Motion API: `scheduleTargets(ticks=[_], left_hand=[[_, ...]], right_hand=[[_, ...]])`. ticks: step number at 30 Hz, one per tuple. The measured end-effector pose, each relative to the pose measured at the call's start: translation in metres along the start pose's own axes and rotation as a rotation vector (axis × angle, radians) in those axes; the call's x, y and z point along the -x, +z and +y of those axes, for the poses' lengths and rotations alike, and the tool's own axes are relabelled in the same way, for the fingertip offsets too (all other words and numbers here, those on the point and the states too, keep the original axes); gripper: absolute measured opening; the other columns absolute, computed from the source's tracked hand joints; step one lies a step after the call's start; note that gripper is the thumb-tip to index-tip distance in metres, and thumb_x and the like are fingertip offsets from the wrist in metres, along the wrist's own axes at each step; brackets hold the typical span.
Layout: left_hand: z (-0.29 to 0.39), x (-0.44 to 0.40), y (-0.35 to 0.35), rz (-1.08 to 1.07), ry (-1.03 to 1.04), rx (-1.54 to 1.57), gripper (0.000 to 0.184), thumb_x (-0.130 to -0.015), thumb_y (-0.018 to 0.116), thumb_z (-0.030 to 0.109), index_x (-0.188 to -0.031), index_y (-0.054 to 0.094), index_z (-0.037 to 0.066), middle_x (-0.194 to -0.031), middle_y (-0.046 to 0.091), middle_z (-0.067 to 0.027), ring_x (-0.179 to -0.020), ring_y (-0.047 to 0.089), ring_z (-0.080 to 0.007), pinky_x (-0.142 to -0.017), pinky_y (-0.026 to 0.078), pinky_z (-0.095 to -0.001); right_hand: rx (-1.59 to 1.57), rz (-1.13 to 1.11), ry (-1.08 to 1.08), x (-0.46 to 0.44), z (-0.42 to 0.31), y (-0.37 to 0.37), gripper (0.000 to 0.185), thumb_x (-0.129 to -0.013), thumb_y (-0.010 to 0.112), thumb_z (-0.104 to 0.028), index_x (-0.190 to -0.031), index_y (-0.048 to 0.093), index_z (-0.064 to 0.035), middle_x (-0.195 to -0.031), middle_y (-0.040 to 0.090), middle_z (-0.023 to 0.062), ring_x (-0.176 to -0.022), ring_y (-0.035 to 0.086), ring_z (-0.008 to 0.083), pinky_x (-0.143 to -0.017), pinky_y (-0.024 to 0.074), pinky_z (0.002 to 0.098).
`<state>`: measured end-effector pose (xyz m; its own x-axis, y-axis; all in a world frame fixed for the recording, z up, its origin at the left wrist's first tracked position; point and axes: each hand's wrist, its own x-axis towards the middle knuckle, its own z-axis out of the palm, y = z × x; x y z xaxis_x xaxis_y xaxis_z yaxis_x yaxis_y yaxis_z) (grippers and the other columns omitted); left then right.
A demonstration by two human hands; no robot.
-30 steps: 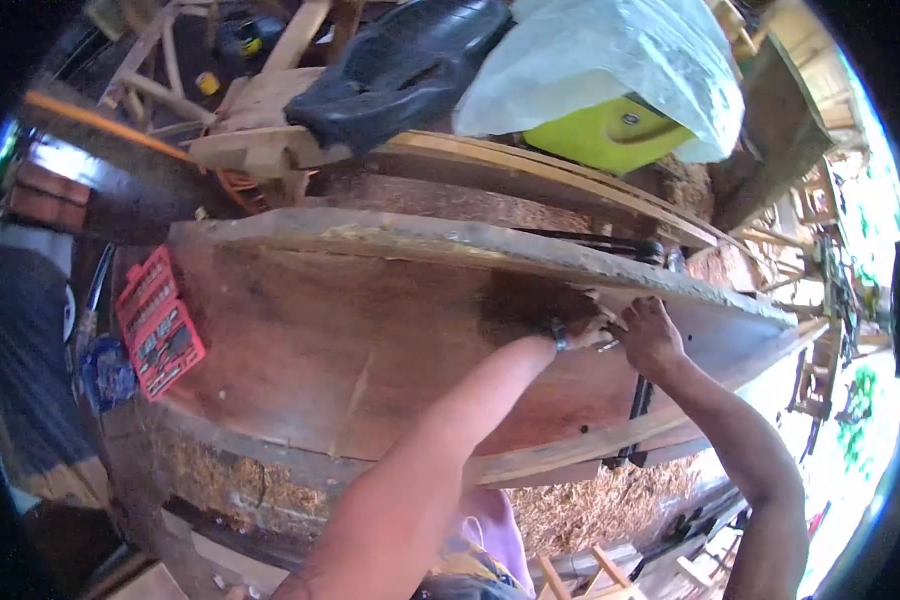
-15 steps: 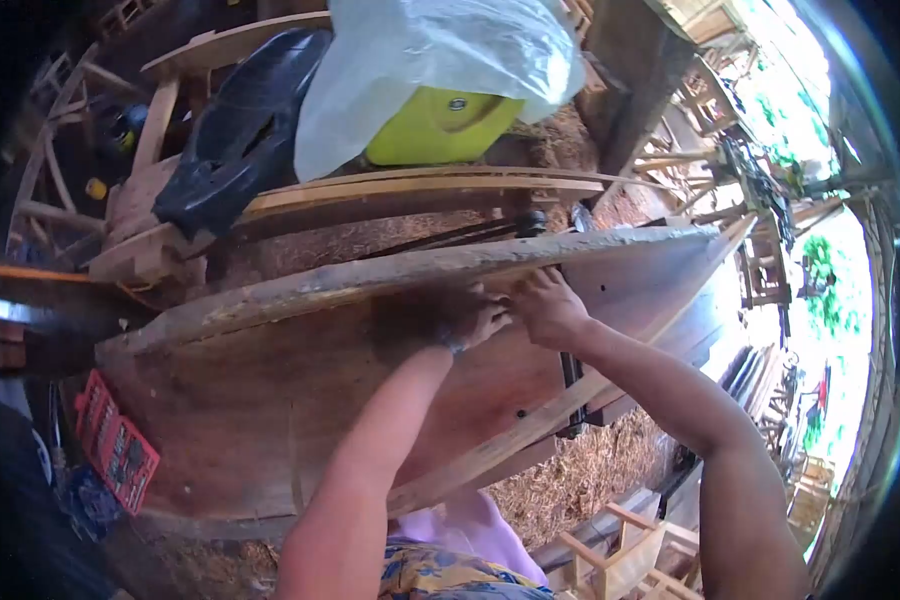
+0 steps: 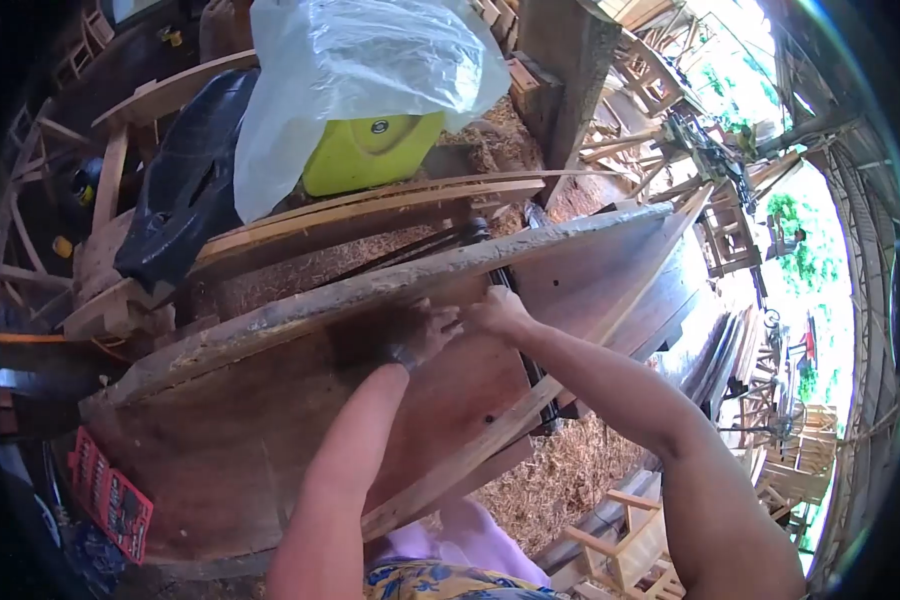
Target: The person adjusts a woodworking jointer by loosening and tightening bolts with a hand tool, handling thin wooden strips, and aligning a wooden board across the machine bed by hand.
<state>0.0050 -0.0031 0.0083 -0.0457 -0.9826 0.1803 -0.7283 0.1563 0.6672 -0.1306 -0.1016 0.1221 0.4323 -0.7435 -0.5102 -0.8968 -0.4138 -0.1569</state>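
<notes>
Work stays at the broad reddish-brown wooden board [image 3: 445,405] as the view swings right: left hand [image 3: 429,332] and right hand [image 3: 497,312] nearly meet over it, right fingers curled, left blurred; I cannot tell whether they pinch anything.

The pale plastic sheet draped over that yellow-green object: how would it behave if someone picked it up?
The plastic sheet would probably be floppy, since it hangs in creases over the yellow-green object. It looks thin and partly see-through, so likely light for its size. Its glossy surface may be slippery.
</notes>
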Motion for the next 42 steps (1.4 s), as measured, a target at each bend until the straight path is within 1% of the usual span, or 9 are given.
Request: scheduleTargets(ticks=[3, 6, 9, 15, 18, 21, 30, 33, 42], left_hand=[[-0.006, -0.002, 0.004, -0.012, 0.044, 0.039, 0.033, -0.094, 0.062, 0.040, -0.120, 0.069, 0.021, -0.119, 0.070, -0.0049, -0.108, 0.062, -0.0369, -0.096, 0.048, -0.0486], [-0.006, 0.003, 0.004, 0.158, 0.148, 0.019, 0.033, -0.094, 0.061, 0.041, -0.119, 0.070, 0.021, -0.116, 0.071, -0.0040, -0.104, 0.064, -0.0348, -0.095, 0.050, -0.0475], [-0.002, 0.000, -0.007, 0.001, 0.128, -0.010, 0.033, -0.094, 0.061, 0.040, -0.118, 0.070, 0.021, -0.116, 0.071, -0.0027, -0.108, 0.064, -0.0319, -0.097, 0.050, -0.0466], [-0.006, -0.002, -0.012, -0.040, 0.156, 0.014, 0.029, -0.092, 0.065, 0.039, -0.112, 0.073, 0.020, -0.119, 0.071, -0.0027, -0.111, 0.065, -0.0291, -0.101, 0.049, -0.0441], [-0.015, -0.002, 0.015, 0.111, 0.149, 0.108, 0.028, -0.090, 0.067, 0.037, -0.110, 0.074, 0.019, -0.120, 0.071, -0.0034, -0.108, 0.066, -0.0299, -0.103, 0.048, -0.0458], [-0.016, 0.000, 0.019, 0.141, 0.121, 0.135, 0.027, -0.090, 0.067, 0.038, -0.110, 0.074, 0.020, -0.121, 0.071, -0.0026, -0.106, 0.067, -0.0302, -0.104, 0.047, -0.0470], [-0.005, 0.001, 0.011, 0.042, 0.018, 0.137, 0.025, -0.094, 0.066, 0.025, -0.116, 0.071, 0.014, -0.114, 0.070, -0.0108, -0.108, 0.061, -0.0339, -0.103, 0.044, -0.0473], [0.008, 0.007, 0.008, 0.036, -0.076, 0.258, 0.024, -0.094, 0.066, 0.025, -0.113, 0.072, 0.011, -0.108, 0.071, -0.0139, -0.102, 0.062, -0.0364, -0.099, 0.046, -0.0464], [0.001, 0.009, 0.035, 0.286, 0.055, 0.337, 0.019, -0.093, 0.067, 0.018, -0.110, 0.074, 0.013, -0.107, 0.073, -0.0116, -0.100, 0.065, -0.0329, -0.093, 0.050, -0.0444]], right_hand=[[-0.125, 0.222, 0.093, 0.012, -0.011, 0.008, 0.067, -0.085, 0.069, -0.037, -0.129, 0.050, 0.0105, -0.109, 0.068, 0.0302, -0.102, 0.067, 0.0437, -0.087, 0.0536, 0.0502], [-0.032, -0.012, 0.115, 0.023, -0.024, -0.004, 0.080, -0.084, 0.070, -0.031, -0.144, 0.034, 0.0068, -0.123, 0.064, 0.0272, -0.113, 0.063, 0.0406, -0.099, 0.0481, 0.0476], [0.339, 0.255, -0.526, 0.045, -0.015, -0.006, 0.057, -0.074, 0.067, -0.018, -0.128, 0.058, -0.0017, -0.121, 0.065, 0.0181, -0.123, 0.055, 0.0351, -0.104, 0.0425, 0.0437], [0.501, 0.405, -0.884, 0.054, -0.001, -0.014, 0.045, -0.072, 0.068, -0.015, -0.117, 0.069, -0.0112, -0.125, 0.062, 0.0107, -0.130, 0.046, 0.0331, -0.108, 0.0369, 0.0435], [0.060, 0.498, -0.295, 0.062, -0.008, -0.005, 0.029, -0.077, 0.067, -0.020, -0.105, 0.075, -0.0130, -0.123, 0.065, 0.0101, -0.129, 0.048, 0.0322, -0.106, 0.0399, 0.0444], [-0.309, -0.060, 0.335, 0.047, -0.017, -0.019, 0.026, -0.082, 0.065, -0.024, -0.102, 0.075, -0.0114, -0.121, 0.066, 0.0104, -0.123, 0.053, 0.0312, -0.102, 0.0430, 0.0452], [0.454, 0.450, -0.893, 0.045, 0.004, -0.019, 0.030, -0.069, 0.069, -0.019, -0.098, 0.076, -0.0155, -0.126, 0.061, 0.0072, -0.121, 0.051, 0.0259, -0.105, 0.0404, 0.0436], [0.458, 0.515, -0.911, 0.043, 0.008, -0.018, 0.033, -0.069, 0.068, -0.017, -0.101, 0.074, -0.0163, -0.126, 0.059, 0.0059, -0.118, 0.049, 0.0237, -0.103, 0.0402, 0.0436], [-0.278, 0.179, 0.181, 0.061, -0.026, -0.027, 0.039, -0.079, 0.067, -0.024, -0.106, 0.069, 0.0051, -0.113, 0.066, 0.0288, -0.112, 0.061, 0.0437, -0.096, 0.0489, 0.0503]])
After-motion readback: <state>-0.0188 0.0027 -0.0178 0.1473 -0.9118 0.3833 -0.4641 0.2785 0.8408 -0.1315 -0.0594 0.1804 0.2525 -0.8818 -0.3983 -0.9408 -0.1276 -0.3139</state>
